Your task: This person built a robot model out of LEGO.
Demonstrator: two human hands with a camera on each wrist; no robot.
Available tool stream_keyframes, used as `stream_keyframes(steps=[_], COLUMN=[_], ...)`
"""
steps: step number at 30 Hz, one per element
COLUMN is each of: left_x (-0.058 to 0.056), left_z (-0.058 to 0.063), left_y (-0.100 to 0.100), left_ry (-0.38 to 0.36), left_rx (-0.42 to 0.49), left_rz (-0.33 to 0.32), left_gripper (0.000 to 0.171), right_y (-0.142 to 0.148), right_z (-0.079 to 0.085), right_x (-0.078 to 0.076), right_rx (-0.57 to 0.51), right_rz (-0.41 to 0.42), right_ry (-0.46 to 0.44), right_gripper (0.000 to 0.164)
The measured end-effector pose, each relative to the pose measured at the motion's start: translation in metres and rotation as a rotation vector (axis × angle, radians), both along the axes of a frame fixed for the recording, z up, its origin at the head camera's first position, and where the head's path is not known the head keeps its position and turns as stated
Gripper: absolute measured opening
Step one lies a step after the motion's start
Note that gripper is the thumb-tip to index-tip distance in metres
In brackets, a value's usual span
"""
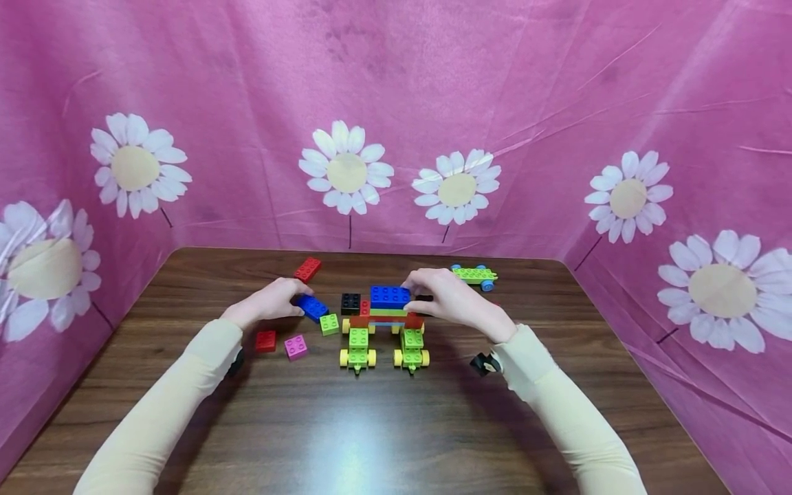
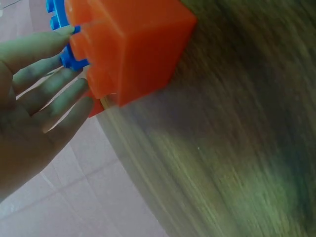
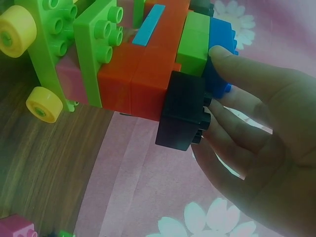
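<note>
My left hand (image 1: 266,302) is at a loose blue brick (image 1: 313,309) on the table's left side, thumb and fingertips closing on its near end. In the left wrist view a red brick (image 2: 148,49) partly hides that blue brick (image 2: 69,57). At the middle stands a built block vehicle on lime wheeled bases (image 1: 358,344) with yellow wheels. My right hand (image 1: 448,299) pinches the blue brick (image 1: 390,296) on its top, thumb on the side. Beneath it the right wrist view shows a lime brick (image 3: 193,44), red bricks (image 3: 143,79) and a black brick (image 3: 181,111) by the fingers.
Left of the build lie red bricks (image 1: 266,341), a pink brick (image 1: 295,347) and a small lime brick (image 1: 329,324). A lime base with blue wheels (image 1: 475,276) sits at the back right. Below my right wrist is a black piece (image 1: 485,364). Pink flowered cloth (image 1: 396,82) surrounds the table.
</note>
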State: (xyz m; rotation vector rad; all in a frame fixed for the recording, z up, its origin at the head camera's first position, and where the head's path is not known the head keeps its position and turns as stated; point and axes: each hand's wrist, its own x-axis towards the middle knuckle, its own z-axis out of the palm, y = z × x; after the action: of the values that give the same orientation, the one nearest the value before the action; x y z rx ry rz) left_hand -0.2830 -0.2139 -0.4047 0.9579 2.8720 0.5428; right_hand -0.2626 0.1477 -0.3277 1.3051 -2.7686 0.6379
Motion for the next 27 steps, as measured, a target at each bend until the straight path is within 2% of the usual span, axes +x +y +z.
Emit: stream_keyframes(steps=[4,8,17,23,27], left_x=[-0.001,-0.001,0.003,0.007,0.01], left_z=[0.0,0.001,0.003,0.014,0.022], left_y=[-0.002,-0.006,-0.018,-0.026,-0.028], left_ry=[0.016,-0.011,-0.054,-0.08,-0.072], left_rx=[-0.02,-0.015,0.051,0.133,0.177], left_rz=[0.008,0.023,0.038,0.079,0.117], left_gripper=[0.031,0.029,0.027,0.027,0.027], right_y=[0.0,0.0,0.0,0.001,0.002], right_z=[0.001,0.001,0.002,0.002,0.001], right_x=[0.0,-0.001,0.002,0.0,0.0], right_rx=[0.006,0.008,0.025,0.027,0.021], right_rz=[-0.01,-0.017,-0.042,-0.022,-0.015], right_ry=[-0.011,-0.016,-0.04,-0.028,-0.018], right_gripper=[0.027,0.027,0.03,0.032,0.033])
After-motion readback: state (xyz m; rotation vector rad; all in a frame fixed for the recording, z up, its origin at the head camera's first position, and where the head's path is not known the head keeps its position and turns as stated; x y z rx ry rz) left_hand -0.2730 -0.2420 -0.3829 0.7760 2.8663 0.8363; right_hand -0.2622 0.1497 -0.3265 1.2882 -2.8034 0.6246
